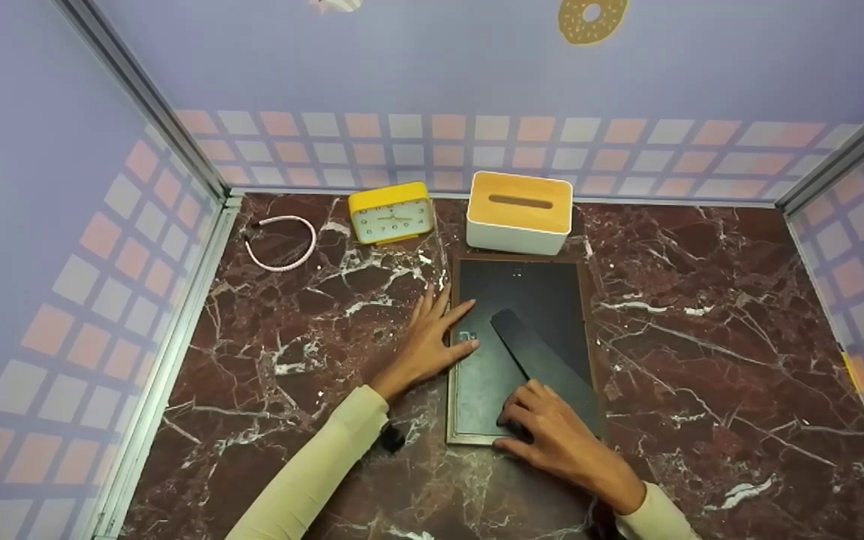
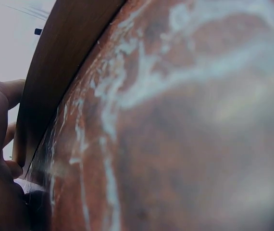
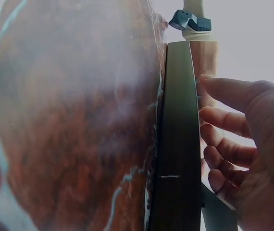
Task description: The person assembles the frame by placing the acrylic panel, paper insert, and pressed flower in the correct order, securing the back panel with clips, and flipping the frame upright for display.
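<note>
A picture frame (image 1: 522,289) lies back side up on the table, showing a black backing with a stand leg (image 1: 541,356) slanting across it. My left hand (image 1: 424,345) rests on the frame's left edge, thumb and index finger reaching onto the backing. Over the lower end of the leg is my right hand (image 1: 556,439), its thumb at the frame's near edge. In the right wrist view, the right fingers bend loosely, with fingertips right at the back of the frame (image 3: 180,134). The left wrist view shows the frame's side (image 2: 72,53) with left fingers over it.
Behind the frame stands a white tissue box (image 1: 518,234) with a wood-coloured lid. A yellow alarm clock (image 1: 392,217) is left of it, and a pale headband (image 1: 314,244) lies farther left. Patterned walls (image 1: 432,142) enclose the marbled table (image 1: 702,360) at back and sides.
</note>
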`<state>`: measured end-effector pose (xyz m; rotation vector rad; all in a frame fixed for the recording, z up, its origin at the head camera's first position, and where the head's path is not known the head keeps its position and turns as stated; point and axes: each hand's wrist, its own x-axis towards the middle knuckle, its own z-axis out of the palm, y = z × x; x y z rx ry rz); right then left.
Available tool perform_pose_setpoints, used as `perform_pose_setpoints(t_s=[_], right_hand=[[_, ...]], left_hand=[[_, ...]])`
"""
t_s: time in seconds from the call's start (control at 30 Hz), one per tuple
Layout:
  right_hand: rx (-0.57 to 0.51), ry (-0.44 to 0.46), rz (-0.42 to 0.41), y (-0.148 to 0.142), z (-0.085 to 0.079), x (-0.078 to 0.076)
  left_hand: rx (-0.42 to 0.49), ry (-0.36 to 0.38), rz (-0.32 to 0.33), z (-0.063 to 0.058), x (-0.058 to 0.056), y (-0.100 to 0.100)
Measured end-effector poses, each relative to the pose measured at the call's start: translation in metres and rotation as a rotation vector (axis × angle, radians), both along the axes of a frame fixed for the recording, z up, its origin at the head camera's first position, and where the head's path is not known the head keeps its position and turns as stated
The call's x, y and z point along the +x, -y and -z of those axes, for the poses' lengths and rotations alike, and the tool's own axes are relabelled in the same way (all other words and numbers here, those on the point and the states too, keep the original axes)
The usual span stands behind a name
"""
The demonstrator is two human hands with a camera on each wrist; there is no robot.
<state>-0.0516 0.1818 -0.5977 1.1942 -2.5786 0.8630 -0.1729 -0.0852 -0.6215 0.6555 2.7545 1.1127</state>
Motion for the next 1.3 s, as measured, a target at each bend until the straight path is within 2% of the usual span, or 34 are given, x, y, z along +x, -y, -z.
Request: perform_pose_setpoints(t_s=[0.2, 0.47, 0.67, 0.9, 1.3], right_hand=[[0.008, -0.009, 0.028, 0.007, 0.002, 0.002], [0.029, 0.03, 0.08, 0.014, 0.002, 0.003], [0.06, 0.074, 0.087, 0.016, -0.002, 0.004], [0.073, 0.143, 0.073, 0.018, -0.007, 0.003], [0.037, 0.243, 0.182, 0.029, -0.013, 0.003]], left_hand=[[0.01, -0.001, -0.006, 0.001, -0.001, 0.0], [0.054, -0.005, -0.011, 0.003, -0.001, 0.0], [0.067, -0.009, -0.012, 0.004, 0.0, -0.001], [0.046, 0.022, -0.042, 0.004, 0.003, -0.001], [0.039, 0.03, -0.042, 0.005, 0.001, 0.001]])
